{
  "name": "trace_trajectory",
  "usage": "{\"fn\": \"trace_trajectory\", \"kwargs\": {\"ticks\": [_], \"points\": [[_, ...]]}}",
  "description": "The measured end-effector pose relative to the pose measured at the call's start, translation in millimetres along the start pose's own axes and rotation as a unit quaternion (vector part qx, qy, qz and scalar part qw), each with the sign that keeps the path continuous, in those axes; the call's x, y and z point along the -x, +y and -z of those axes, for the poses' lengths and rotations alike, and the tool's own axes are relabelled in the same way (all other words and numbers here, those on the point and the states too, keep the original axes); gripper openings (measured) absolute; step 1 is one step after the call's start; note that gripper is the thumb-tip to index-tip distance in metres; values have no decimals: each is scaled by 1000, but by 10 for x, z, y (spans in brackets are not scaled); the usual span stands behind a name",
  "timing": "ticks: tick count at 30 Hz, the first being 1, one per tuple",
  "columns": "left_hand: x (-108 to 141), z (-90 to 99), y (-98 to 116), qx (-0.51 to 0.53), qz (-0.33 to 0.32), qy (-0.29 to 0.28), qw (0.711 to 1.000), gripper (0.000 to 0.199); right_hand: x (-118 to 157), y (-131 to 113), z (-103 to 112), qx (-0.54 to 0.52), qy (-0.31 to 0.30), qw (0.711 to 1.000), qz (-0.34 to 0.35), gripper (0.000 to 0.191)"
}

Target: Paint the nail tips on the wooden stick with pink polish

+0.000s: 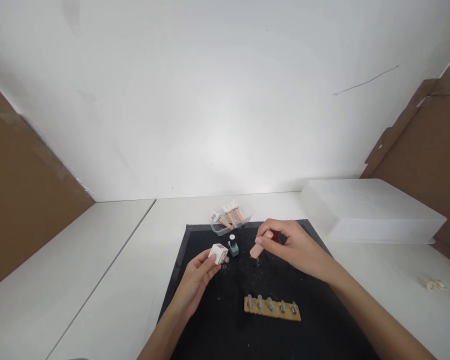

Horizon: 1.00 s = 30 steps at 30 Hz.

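White bottle [218, 254]: marking too small to read; partly covered by left hand [201, 274]. Peach cap [259, 249]: partly covered by right hand [289, 244]. Both forearms [371, 307] and black mat [217, 332]: cut off at bottom edge. Beige bits [430, 285], far right: blurred, kind unclear. Brown boards [26, 195]: cut off at side edges.

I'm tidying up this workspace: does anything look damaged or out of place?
Yes. A thin dark line runs slantwise on the white wall at upper right, like a scratch or pen mark. The brown panel at right has a ragged, possibly torn edge. The black mat shows pale smudges between the left hand and right hand.
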<state>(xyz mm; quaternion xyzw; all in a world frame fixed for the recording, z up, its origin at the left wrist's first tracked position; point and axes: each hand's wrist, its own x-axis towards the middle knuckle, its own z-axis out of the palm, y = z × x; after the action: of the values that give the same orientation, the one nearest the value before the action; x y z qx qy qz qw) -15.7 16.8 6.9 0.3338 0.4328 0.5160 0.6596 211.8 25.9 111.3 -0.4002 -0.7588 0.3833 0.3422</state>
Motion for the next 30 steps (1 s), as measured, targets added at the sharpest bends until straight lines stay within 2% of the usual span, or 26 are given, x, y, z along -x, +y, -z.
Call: {"fn": "trace_trajectory", "kwargs": {"ticks": [4, 9, 15, 23, 30], "points": [[-3, 37, -16, 87, 7, -28, 996, 21, -5, 4, -42, 33, -2, 999, 9, 12], [-1, 72, -7, 141, 6, -49, 989, 21, 4, 13, -135, 51, -21, 998, 32, 11], [27, 73, 13, 161, 2, -68, 985, 24, 29, 57, -252, 97, -6, 990, 106, 8], [39, 68, 28, 181, 3, -71, 981, 23, 18, 86, -338, 157, 27, 968, 195, 17], [40, 75, 27, 189, -1, -71, 979, 24, 13, 98, -411, 199, 48, 939, 278, 18]]}}
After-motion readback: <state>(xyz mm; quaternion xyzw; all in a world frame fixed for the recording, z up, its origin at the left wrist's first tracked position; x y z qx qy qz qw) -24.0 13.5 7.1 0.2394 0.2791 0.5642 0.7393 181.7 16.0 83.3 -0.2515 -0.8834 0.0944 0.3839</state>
